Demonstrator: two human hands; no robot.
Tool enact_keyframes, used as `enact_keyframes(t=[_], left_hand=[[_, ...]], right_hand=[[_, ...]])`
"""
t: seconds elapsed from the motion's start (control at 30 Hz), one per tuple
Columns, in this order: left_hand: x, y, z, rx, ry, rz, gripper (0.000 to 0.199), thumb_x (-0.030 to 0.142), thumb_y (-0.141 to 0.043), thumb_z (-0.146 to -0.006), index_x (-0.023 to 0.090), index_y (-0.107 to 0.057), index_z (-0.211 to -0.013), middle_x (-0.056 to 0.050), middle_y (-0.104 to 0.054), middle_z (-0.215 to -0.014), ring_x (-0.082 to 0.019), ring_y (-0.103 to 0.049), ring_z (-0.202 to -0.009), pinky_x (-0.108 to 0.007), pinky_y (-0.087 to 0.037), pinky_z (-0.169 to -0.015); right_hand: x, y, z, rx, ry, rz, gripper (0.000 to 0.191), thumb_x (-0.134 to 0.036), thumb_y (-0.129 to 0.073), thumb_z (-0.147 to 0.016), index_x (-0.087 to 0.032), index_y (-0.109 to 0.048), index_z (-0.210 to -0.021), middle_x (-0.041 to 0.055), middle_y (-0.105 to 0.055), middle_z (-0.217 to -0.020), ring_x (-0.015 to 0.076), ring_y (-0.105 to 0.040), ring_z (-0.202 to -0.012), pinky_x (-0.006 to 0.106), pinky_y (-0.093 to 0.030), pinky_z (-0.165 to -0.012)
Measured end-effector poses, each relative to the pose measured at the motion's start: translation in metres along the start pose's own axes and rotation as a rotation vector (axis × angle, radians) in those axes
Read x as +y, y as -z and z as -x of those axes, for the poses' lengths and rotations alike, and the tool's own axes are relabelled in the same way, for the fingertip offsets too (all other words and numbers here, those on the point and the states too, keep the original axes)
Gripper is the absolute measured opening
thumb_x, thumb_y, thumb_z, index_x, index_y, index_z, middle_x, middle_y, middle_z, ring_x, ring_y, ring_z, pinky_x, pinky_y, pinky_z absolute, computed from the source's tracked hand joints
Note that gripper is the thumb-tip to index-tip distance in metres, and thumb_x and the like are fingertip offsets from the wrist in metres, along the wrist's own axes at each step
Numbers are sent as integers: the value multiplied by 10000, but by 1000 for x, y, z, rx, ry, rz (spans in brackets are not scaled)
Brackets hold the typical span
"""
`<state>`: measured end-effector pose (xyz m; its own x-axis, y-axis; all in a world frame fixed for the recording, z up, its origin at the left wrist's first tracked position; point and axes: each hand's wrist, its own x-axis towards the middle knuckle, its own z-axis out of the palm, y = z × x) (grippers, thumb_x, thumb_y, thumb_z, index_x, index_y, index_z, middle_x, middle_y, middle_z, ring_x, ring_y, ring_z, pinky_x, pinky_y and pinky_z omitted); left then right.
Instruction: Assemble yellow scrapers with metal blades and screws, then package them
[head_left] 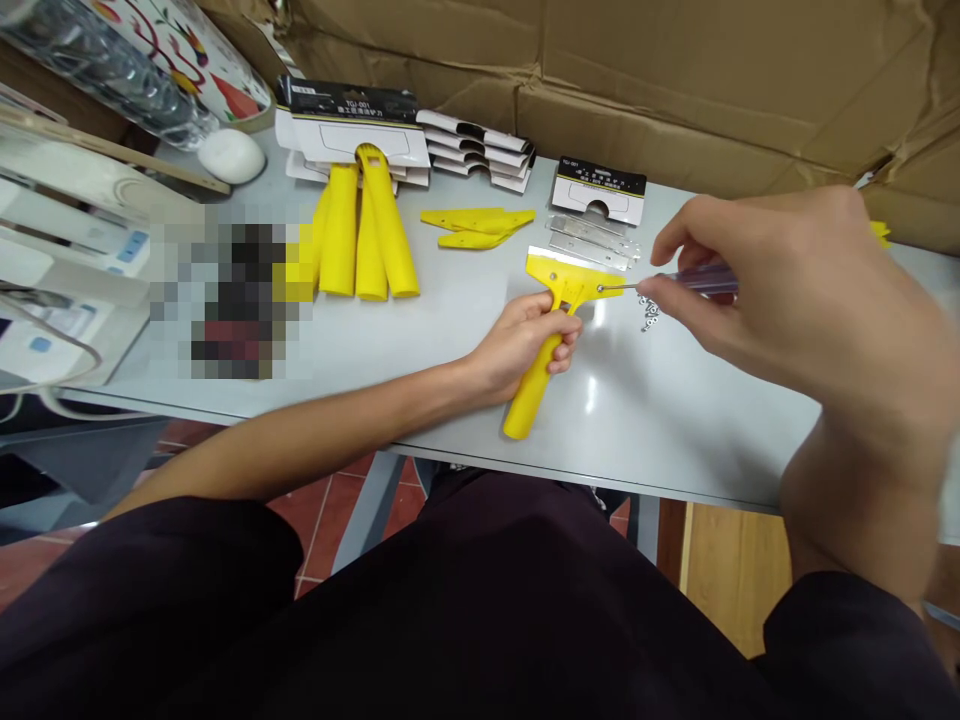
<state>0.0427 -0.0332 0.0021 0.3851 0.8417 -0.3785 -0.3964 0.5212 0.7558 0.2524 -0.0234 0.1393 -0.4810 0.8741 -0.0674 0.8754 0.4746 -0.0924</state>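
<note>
Several yellow handles (337, 230) lie well left of the scraper (531, 392), against a stack of cards (356, 125). Closer in, left of the scraper's head, are thin yellow plates (472, 217). The left hand (525, 345) grips the scraper itself over the desk (450, 420), fingers wrapped round its neck and thumb across the front; whether the desk bears its weight, I cannot tell. Just beyond the scraper's head lie blades (585, 245), with another card (598, 192) behind them. Small metal bits, probably screws (649, 312), are heaped just right of the head. Farther right of the scraper, the right hand (795, 290) pinches a screwdriver (701, 280) between thumb and fingers, its tip at the head's right-hand screw (600, 289). The step in hand looks like turning that screw; the next move calls for a steady left grip and the tip kept seated while the right fingers twist.
</note>
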Motion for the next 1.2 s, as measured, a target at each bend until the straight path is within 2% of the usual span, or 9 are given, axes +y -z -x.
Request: enact_keyframes(t=[0.17,0.3,0.4,0.5,0.63,0.73,0.87,1.0,1.2], left_hand=[[0,3,-3,4,2,11,222,92,-706,-805,179,-517,-727,30,-556,-651,-54,-485,-501,-198,-359,-445],[1,2,-2,-11,5,12,216,103,-728,-776,169,-531,-718,31,-552,-637,-55,-476,-490,-199,-347,-431],[2,1,-2,-12,3,11,209,103,-726,-767,170,-534,-721,32,-548,-630,-56,-475,-487,-200,-340,-427],[2,2,-1,-5,16,10,214,103,-734,-764,175,-533,-742,35,-551,-641,-57,-487,-492,-199,-347,-433],[2,2,-2,-5,14,14,257,118,-769,-762,176,-520,-733,34,-557,-654,-51,-478,-497,-195,-352,-434],[2,2,-2,-13,5,19,240,104,-738,-775,176,-515,-720,30,-552,-651,-47,-466,-491,-193,-349,-432],[1,0,-1,16,6,32,219,88,-704,-789,183,-513,-736,38,-527,-635,-56,-462,-486,-190,-336,-425],[1,-1,0,27,9,46,255,238,-754,-898,188,-532,-784,44,-520,-623,-66,-452,-478,-186,-331,-415],[0,0,1,16,11,25,307,261,-821,-893,176,-552,-773,44,-535,-632,-63,-467,-484,-181,-358,-422]], right_hand=[[-7,-1,1,-47,-155,200,688,-545,-35,-1103,-266,-658,-1192,143,-585,-745,358,-612,-727,424,-256,-630],[-2,2,-1,-11,-30,102,454,-528,-267,-1114,-312,-664,-1069,97,-607,-791,326,-589,-748,439,-325,-680],[3,3,-4,31,74,11,279,-446,-433,-1084,-329,-686,-1093,97,-695,-1088,328,-657,-920,443,-395,-760],[2,2,-4,39,88,-20,293,-403,-425,-1083,-335,-668,-1233,123,-670,-1291,357,-682,-1046,455,-430,-829],[-2,0,3,-10,-68,29,476,-507,-242,-1104,-305,-592,-1357,195,-707,-1142,456,-695,-1001,516,-450,-772],[-3,-1,8,-20,-190,46,533,-562,-209,-1092,-342,-622,-1346,183,-726,-966,481,-701,-952,520,-445,-747],[-8,5,7,-33,-95,65,541,-551,-197,-1094,-359,-671,-1269,177,-713,-1003,462,-684,-978,527,-424,-764],[-17,11,3,-14,-2,74,392,-503,-306,-1091,-412,-687,-1107,90,-717,-1110,370,-679,-959,491,-442,-775],[-13,7,6,9,62,43,387,-423,-287,-1099,-373,-533,-1393,146,-683,-1237,415,-673,-1030,499,-411,-767]])
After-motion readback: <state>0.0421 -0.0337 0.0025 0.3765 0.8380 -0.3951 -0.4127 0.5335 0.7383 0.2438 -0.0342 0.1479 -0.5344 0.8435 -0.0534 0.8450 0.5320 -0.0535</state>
